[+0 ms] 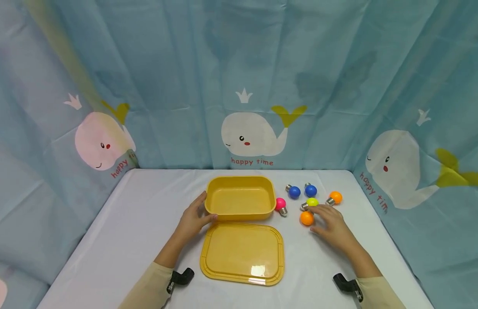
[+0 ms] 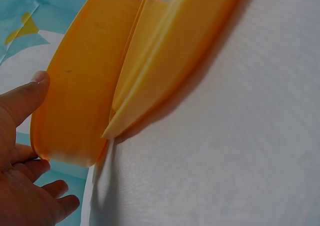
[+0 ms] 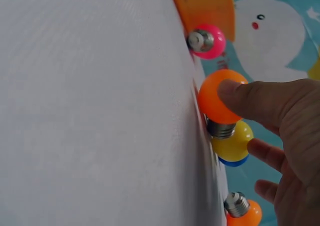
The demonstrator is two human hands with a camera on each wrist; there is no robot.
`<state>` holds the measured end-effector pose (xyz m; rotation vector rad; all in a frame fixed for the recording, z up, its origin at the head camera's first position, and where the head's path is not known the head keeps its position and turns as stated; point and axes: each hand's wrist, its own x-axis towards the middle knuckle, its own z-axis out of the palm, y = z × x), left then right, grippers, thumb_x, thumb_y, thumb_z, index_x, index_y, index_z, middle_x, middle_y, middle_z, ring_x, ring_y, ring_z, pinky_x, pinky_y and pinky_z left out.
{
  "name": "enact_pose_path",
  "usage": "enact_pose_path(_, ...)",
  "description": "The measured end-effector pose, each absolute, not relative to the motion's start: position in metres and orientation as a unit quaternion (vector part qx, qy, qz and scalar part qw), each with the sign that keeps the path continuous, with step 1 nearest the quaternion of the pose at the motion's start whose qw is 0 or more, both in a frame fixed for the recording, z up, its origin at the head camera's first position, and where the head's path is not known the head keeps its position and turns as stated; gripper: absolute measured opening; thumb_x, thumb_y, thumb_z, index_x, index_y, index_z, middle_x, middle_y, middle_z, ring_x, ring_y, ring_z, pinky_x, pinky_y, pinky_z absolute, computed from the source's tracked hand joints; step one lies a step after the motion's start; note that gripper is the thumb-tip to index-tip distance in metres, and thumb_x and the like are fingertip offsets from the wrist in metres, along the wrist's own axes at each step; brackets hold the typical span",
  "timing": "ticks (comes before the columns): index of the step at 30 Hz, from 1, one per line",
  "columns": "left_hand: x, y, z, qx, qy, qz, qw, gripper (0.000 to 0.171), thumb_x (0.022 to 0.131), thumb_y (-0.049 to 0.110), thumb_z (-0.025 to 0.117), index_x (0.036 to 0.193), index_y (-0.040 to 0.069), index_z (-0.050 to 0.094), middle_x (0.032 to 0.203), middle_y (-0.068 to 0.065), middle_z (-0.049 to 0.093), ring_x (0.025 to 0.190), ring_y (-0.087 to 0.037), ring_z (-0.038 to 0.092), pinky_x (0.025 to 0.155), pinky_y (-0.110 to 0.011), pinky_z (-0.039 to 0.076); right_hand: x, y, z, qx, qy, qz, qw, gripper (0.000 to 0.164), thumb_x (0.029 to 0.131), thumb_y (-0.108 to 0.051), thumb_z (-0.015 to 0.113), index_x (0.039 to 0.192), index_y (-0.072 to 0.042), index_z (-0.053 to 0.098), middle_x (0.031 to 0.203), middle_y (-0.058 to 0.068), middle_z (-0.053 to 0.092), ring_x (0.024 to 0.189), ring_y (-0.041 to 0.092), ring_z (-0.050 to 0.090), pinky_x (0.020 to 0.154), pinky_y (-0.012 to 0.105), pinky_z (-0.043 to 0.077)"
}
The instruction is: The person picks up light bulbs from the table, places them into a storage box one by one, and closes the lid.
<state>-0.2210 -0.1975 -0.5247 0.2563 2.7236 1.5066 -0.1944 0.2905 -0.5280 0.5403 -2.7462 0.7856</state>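
**Left hand point(image 1: 192, 219) at box point(image 1: 240, 195); right hand point(image 1: 332, 226) at near orange bulb point(image 1: 306, 218)**

Left hand: fingers loosely spread, thumb at the box's near left corner, the rest along its left end. Seems to steady the box rather than clench it.

Right hand: thumb and fingers parted around the near orange bulb, thumb closest. Contact: cannot tell. No firm grip seen.

Positions, all from the box: near orange bulb to the right, about level with the near wall. Lid point(image 1: 240, 253) flat, just on the near side. Pink bulb point(image 1: 280, 204) just beside the right end. Two blue bulbs point(image 1: 294, 192) right, toward the far wall. Yellow bulb point(image 1: 312, 201) right, past the pink bulb. Far orange bulb point(image 1: 336, 197) furthest right.

Handling (judged): near orange bulb probably light and rigid; glossy, so slippery; round, so apt to roll. Glass or plastic unclear; treat as fragile. Best hold: thumb and fingertips on opposite sides at its widest, modest pressure. Box looks stiff and light, may slide if nudged; hold by the left end.
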Motion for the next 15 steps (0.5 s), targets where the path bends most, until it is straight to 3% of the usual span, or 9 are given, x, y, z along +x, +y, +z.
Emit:
enact_pose_path(6, -0.2203, -0.1965, -0.5246, 0.077, 0.873, 0.482, 0.015, 0.104, 0.084, 0.048, 0.083, 0.165, 0.021, 0.023, 0.171, -0.003, 0.021, 0.157, -0.033, 0.020, 0.126, -0.054, 0.023, -0.1995, 0.2873, -0.5305, 0.202, -0.937, 0.256, 0.127, 0.061, 0.077, -0.005, 0.089, 0.134, -0.015, 0.068, 0.131, 0.001, 0.070, 0.124, 0.030, 0.057, 0.109, 0.062, 0.033)
enact_pose_path(15, -0.2217, -0.1969, -0.5242, 0.078, 0.873, 0.482, 0.010, 0.102, 0.085, 0.043, 0.083, 0.165, 0.020, 0.023, 0.170, -0.002, 0.022, 0.156, -0.033, 0.021, 0.126, -0.054, 0.025, -0.2047, 0.2832, -0.5281, 0.191, -0.943, 0.242, 0.126, 0.054, 0.077, -0.007, 0.089, 0.128, -0.016, 0.072, 0.124, 0.003, 0.072, 0.116, 0.030, 0.059, 0.105, 0.059, 0.035)
